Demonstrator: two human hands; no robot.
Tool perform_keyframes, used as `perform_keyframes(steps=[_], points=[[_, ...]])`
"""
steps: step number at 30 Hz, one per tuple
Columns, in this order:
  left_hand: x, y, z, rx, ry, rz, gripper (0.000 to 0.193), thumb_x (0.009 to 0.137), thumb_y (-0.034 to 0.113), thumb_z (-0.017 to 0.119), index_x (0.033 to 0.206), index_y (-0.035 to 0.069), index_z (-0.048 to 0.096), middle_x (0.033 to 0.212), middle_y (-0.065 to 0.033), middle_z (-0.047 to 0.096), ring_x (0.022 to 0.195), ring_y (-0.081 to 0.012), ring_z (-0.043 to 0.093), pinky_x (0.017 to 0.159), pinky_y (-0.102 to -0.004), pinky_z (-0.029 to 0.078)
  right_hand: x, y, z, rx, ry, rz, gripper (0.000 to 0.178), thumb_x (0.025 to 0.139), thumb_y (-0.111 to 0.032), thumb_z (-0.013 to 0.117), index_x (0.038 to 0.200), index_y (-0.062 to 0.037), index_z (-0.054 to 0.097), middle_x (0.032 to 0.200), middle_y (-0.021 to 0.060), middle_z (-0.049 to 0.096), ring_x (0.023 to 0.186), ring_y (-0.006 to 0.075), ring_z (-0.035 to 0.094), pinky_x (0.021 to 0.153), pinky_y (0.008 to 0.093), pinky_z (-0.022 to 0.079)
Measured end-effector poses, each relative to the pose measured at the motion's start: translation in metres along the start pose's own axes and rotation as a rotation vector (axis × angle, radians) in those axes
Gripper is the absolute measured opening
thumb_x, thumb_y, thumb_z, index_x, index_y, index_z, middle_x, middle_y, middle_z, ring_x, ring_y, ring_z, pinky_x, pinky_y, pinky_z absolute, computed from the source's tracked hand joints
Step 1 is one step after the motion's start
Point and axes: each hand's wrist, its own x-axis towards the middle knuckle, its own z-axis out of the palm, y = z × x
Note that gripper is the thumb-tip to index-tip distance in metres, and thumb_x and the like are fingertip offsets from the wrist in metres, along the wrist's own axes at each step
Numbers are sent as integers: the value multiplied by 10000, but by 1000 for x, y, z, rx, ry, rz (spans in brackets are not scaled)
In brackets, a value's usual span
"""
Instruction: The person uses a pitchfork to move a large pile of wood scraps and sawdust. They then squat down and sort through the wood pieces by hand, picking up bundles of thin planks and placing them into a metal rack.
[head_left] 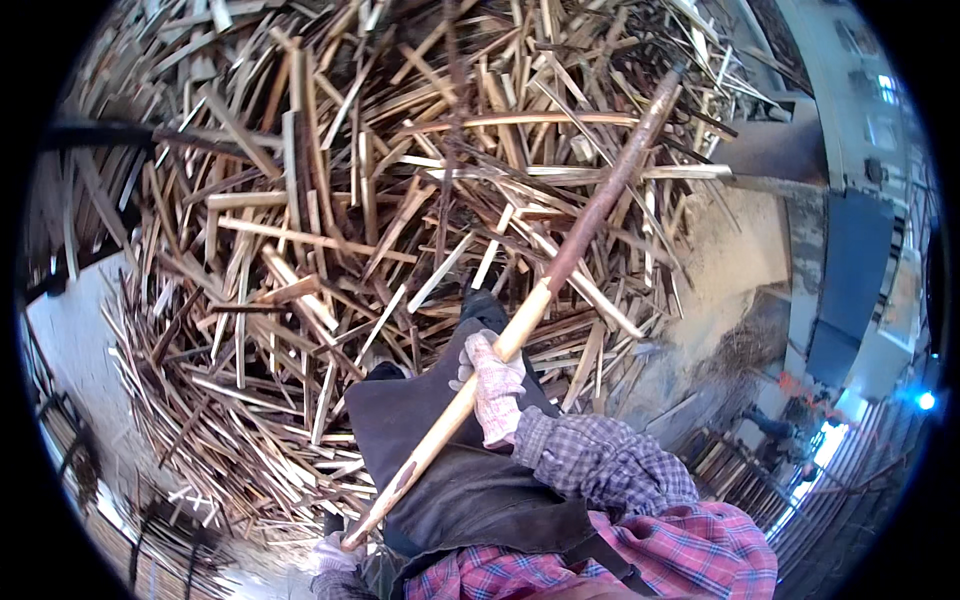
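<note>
Both my hands wear pale work gloves and hold a long pole (441, 427) slantwise in front of me. Its near half is peeled, pale wood; its far half is a rusty brown shaft that ends at the upper right, over the scrap pile. My right hand (490, 388) wraps round the wood just below the brown part. Low on the left, my left hand (330, 556) grips the butt end, its fingers only partly visible. Beneath the pole hangs my dark apron (405, 405). What tip the shaft carries, I cannot make out.
A large heap of loose wood strips (330, 235) spreads ahead and to the left, right up to my feet. Dusty floor (740, 245) lies to the right, with a blue panel (850, 280) beyond. A bundle of sticks (735, 475) sits at the lower right.
</note>
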Motion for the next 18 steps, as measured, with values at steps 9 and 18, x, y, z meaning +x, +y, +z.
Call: perform_keyframes(steps=[9, 18], points=[[-27, 76, -62, 132, -22, 30, 521, 621, 512, 652, 974, 130, 615, 898, -106, 639, 864, -275, 607, 750, -361, 472, 42, -63, -10, -61, -25, -83, 121, 807, -206, 606, 826, -99, 551, 633, 15, 543, 474, 115, 511, 413, 277, 486], [-77, 56, -76, 27, 277, 466, 413, 714, 427, 592, 1011, 140, 586, 747, -110, 624, 717, -290, 621, 659, -418, 492, 8, -31, -15, -208, -285, -246, 168, 759, -164, 670, 799, -56, 548, 650, 33, 540, 554, 141, 518, 524, 250, 443]])
